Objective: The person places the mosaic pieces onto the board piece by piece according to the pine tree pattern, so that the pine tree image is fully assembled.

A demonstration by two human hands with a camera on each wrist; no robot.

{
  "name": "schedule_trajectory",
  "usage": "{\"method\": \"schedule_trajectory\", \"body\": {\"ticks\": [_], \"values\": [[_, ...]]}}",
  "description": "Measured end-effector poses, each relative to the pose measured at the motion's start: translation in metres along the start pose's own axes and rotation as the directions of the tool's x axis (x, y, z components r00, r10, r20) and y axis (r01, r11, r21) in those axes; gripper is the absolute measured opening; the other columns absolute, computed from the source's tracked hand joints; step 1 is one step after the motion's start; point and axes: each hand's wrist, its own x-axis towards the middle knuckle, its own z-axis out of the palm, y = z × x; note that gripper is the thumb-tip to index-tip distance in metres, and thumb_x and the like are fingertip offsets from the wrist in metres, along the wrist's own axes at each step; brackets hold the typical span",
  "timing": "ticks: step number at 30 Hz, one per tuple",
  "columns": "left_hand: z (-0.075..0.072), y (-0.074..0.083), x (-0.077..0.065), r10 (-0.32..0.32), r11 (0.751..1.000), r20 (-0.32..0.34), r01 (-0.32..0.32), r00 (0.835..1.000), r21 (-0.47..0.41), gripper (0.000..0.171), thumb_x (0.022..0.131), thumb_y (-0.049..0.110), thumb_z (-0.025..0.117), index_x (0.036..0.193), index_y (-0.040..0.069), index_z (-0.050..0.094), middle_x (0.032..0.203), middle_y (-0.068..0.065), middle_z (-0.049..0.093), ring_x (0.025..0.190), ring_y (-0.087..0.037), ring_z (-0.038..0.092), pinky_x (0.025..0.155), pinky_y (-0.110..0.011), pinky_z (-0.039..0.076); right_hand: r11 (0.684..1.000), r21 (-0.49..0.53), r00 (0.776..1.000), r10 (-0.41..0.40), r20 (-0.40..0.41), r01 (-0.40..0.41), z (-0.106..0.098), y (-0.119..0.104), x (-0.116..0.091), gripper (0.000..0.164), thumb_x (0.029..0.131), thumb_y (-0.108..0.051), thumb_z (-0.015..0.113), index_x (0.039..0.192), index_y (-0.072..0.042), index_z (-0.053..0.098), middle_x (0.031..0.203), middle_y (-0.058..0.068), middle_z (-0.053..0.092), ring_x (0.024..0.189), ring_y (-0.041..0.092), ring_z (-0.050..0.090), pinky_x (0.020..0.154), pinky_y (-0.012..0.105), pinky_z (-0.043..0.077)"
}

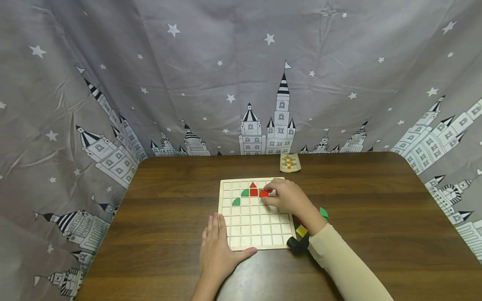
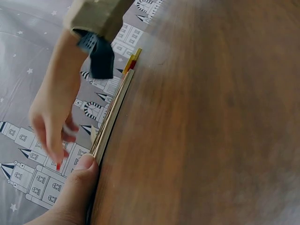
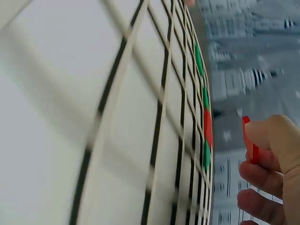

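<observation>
A wooden table (image 1: 169, 209) bears a gridded board (image 1: 256, 230), card (image 1: 290, 163) and coloured pieces (image 1: 301, 230).

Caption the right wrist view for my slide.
Right hand pinches a thin red piece above a pale wooden grid board.

Grid board (image 1: 260, 230) sits on surface (image 1: 180, 188). Pattern card (image 1: 290, 163): behind board, R side, nr. surface's rear edge. Set tiles (image 1: 253, 192): in board's rear rows. Loose pcs. (image 1: 302, 230): R of board. Curtain (image 1: 226, 83): behind surface. L grip (image 1: 216, 253): at board's front-L corner. R grip (image 1: 289, 196): over board's rear-R area, w/ held tile (image 1: 263, 193).
</observation>
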Motion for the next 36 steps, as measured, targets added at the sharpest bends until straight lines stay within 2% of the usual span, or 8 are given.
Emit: {"method": "schedule_trajectory", "body": {"ticks": [3, 8, 11, 21, 36], "values": [[0.000, 0.000, 0.000, 0.003, 1.000, -0.001, -0.003, 1.000, -0.002, 0.145, 0.054, 0.097, 0.056, 0.156, 0.000, 0.023, 0.165, -0.019, 0.019, 0.154, -0.033, 0.016, 0.124, -0.049, 0.020, 0.999, -0.033, 0.999, -0.042, 0.021, 0.043, 0.009, -0.013, 0.010, 0.033, 0.087, -0.035, 0.074, 0.111, -0.012, 0.074, 0.109, 0.000, 0.073, 0.097, 0.018, 0.069, 0.086, 0.038, 0.057], [0.001, 0.000, 0.000, 0.009, 1.000, -0.001, -0.009, 1.000, 0.003, 0.145, 0.054, 0.098, 0.055, 0.156, 0.000, 0.023, 0.165, -0.018, 0.020, 0.154, -0.032, 0.016, 0.124, -0.048, 0.020, 0.990, -0.087, 0.993, -0.107, 0.043, 0.111, 0.022, -0.027, 0.022, 0.025, 0.086, -0.030, 0.075, 0.106, -0.015, 0.076, 0.095, -0.005, 0.070, 0.082, 0.012, 0.064, 0.073, 0.031, 0.055], [0.001, 0.000, 0.001, 0.015, 1.000, -0.007, -0.015, 1.000, 0.005, 0.145, 0.054, 0.098, 0.055, 0.156, -0.001, 0.023, 0.165, -0.019, 0.020, 0.154, -0.033, 0.017, 0.124, -0.048, 0.020, 0.986, -0.111, 0.991, -0.123, 0.051, 0.128, 0.027, -0.031, 0.026, 0.022, 0.086, -0.028, 0.075, 0.104, -0.017, 0.076, 0.093, -0.006, 0.069, 0.080, 0.009, 0.062, 0.071, 0.028, 0.053], [0.001, 0.000, 0.001, 0.017, 1.000, -0.008, -0.017, 1.000, -0.004, 0.144, 0.056, 0.096, 0.057, 0.156, -0.001, 0.022, 0.165, -0.019, 0.020, 0.154, -0.033, 0.017, 0.124, -0.049, 0.020, 0.983, -0.134, 0.990, -0.115, 0.084, 0.126, 0.035, -0.035, 0.031, 0.024, 0.089, -0.024, 0.074, 0.111, -0.015, 0.075, 0.099, -0.002, 0.069, 0.078, 0.010, 0.058, 0.070, 0.025, 0.051], [0.000, -0.001, 0.001, 0.010, 1.000, 0.004, -0.010, 1.000, 0.005, 0.144, 0.056, 0.096, 0.057, 0.156, -0.001, 0.022, 0.165, -0.019, 0.019, 0.154, -0.033, 0.016, 0.124, -0.048, 0.019, 0.993, -0.075, 0.994, -0.088, 0.071, 0.093, 0.037, -0.041, 0.027, 0.024, 0.088, -0.024, 0.076, 0.109, -0.014, 0.075, 0.097, -0.003, 0.066, 0.079, 0.009, 0.057, 0.069, 0.027, 0.052]]}}
